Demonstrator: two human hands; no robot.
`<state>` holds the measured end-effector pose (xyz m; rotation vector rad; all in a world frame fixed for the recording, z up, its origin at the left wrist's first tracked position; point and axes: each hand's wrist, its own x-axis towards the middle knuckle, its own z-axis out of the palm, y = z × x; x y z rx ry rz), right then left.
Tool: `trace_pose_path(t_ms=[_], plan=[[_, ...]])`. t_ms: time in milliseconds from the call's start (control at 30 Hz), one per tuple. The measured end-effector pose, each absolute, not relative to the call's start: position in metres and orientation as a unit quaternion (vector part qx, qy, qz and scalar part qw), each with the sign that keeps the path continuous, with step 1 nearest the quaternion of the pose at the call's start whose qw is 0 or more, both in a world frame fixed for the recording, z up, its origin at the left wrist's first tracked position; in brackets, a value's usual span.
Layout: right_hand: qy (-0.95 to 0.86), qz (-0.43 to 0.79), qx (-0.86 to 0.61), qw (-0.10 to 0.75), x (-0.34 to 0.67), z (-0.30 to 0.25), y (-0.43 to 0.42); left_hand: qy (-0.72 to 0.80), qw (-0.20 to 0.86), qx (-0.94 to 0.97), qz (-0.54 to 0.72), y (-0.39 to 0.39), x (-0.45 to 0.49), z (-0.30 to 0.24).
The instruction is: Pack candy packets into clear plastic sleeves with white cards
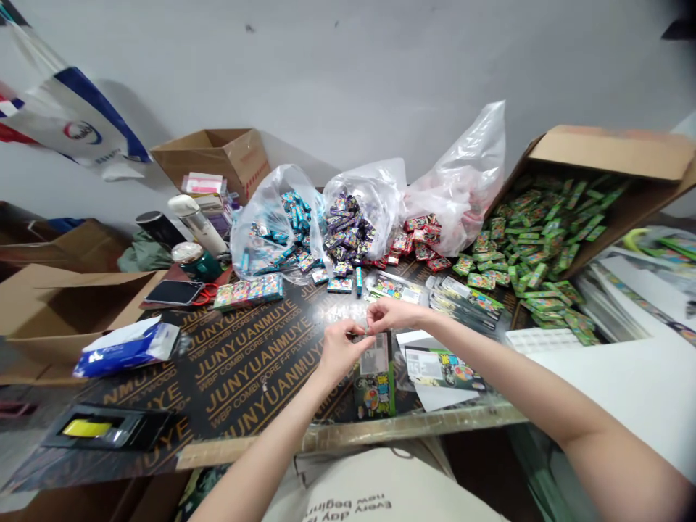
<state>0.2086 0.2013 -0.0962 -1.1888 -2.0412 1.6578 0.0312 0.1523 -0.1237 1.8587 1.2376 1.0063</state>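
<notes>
My left hand (344,349) and my right hand (396,316) meet over the middle of the table, thumbs and fingertips pinched close together. What lies between the fingertips is too small to make out. Just below them a black and green printed card (375,395) lies flat, its upper part partly covered by my hands. Behind the fingers is some clear plastic (340,313). To the right, another printed card (438,368) rests on white paper (451,399). A fanned pile of clear packs with printed cards (467,304) lies beyond my right forearm.
Clear bags spill small blue boxes (296,217), purple boxes (348,225) and red boxes (418,235) along the back. A tipped carton (609,152) pours out green boxes (536,239). On the left are a phone (174,292), red scissors (205,293), bottles and a tape dispenser (109,428).
</notes>
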Motion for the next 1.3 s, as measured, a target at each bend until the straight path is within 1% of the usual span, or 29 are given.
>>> trace_pose_path(t_ms=[167, 233, 300, 367, 400, 467, 533, 633, 767, 900, 1000, 1067, 1133, 1233, 1300], plan=[[-0.646, 0.58, -0.458, 0.188, 0.206, -0.106, 0.195, 0.452, 0.274, 0.766, 0.366, 0.149, 0.037, -0.125], [-0.665, 0.509, -0.505, 0.21, 0.222, -0.109, 0.198, 0.441, 0.242, 0.798, 0.33, 0.151, 0.029, -0.125], [-0.691, 0.39, -0.566, 0.224, 0.254, -0.112, 0.203, 0.461, 0.215, 0.815, 0.277, 0.159, 0.012, -0.128], [-0.696, 0.296, -0.616, 0.219, 0.296, -0.115, 0.204, 0.496, 0.195, 0.822, 0.201, 0.169, -0.008, -0.135], [-0.692, 0.278, -0.633, 0.21, 0.317, -0.119, 0.202, 0.505, 0.179, 0.831, 0.151, 0.173, -0.018, -0.139], [-0.685, 0.277, -0.65, 0.179, 0.353, -0.129, 0.194, 0.499, 0.119, 0.855, 0.072, 0.179, -0.03, -0.149], [-0.688, 0.289, -0.65, 0.147, 0.375, -0.142, 0.181, 0.436, 0.091, 0.895, 0.009, 0.178, -0.028, -0.158], [-0.698, 0.296, -0.64, 0.126, 0.383, -0.164, 0.166, 0.323, 0.122, 0.936, -0.063, 0.17, -0.007, -0.165], [-0.714, 0.249, -0.64, 0.135, 0.379, -0.182, 0.153, 0.297, 0.141, 0.939, -0.104, 0.168, 0.022, -0.167], [-0.725, 0.17, -0.647, 0.162, 0.376, -0.192, 0.143, 0.289, 0.151, 0.941, -0.097, 0.174, 0.031, -0.167], [-0.73, 0.128, -0.646, 0.184, 0.371, -0.198, 0.135, 0.302, 0.253, 0.913, -0.104, 0.178, 0.03, -0.166], [-0.732, 0.109, -0.643, 0.196, 0.367, -0.203, 0.13, 0.33, 0.326, 0.881, -0.088, 0.183, 0.025, -0.161], [-0.733, 0.1, -0.641, 0.204, 0.364, -0.207, 0.126, 0.355, 0.37, 0.858, -0.009, 0.189, 0.018, -0.149], [-0.723, 0.096, -0.647, 0.221, 0.365, -0.211, 0.12, 0.358, 0.422, 0.814, 0.179, 0.199, 0.006, -0.127], [-0.709, 0.096, -0.657, 0.238, 0.367, -0.212, 0.118, 0.363, 0.484, 0.749, 0.27, 0.199, -0.001, -0.117]])
